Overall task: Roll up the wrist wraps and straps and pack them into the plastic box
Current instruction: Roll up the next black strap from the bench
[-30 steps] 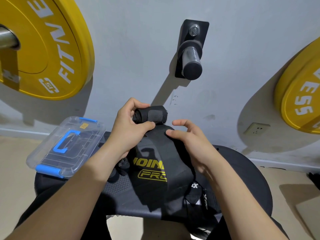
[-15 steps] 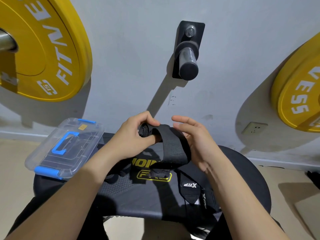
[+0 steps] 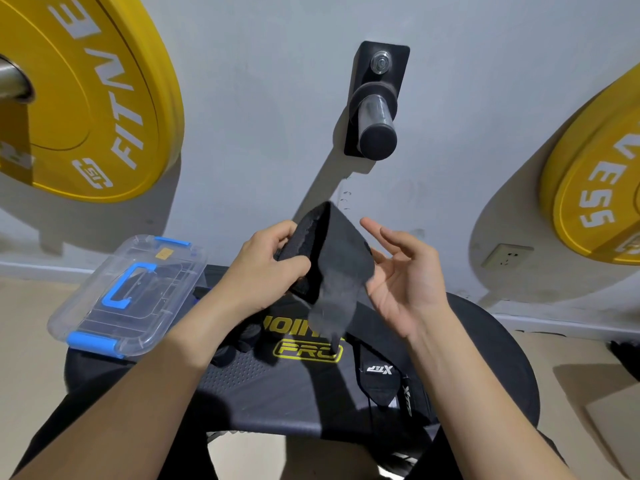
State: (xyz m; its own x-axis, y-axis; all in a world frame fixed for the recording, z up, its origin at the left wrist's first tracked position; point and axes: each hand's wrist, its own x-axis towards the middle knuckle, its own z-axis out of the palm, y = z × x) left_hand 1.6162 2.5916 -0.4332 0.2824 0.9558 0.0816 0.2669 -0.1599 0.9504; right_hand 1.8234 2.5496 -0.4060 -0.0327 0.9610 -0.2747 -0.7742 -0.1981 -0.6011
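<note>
Head view: left hand (image 3: 263,268) pinches the black wrist wrap (image 3: 332,258) above the bench (image 3: 277,382). Right hand (image 3: 405,278) is spread beside it, palm up.

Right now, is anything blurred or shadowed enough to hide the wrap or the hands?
Head view: the hanging tail of the wrist wrap is motion-blurred; the part the left hand grips and the open right hand are sharp. Head view: the long shadow of the wall peg falls down-left, clear of the hands. Head view: wide-angle bending curves the yellow plate.
</note>
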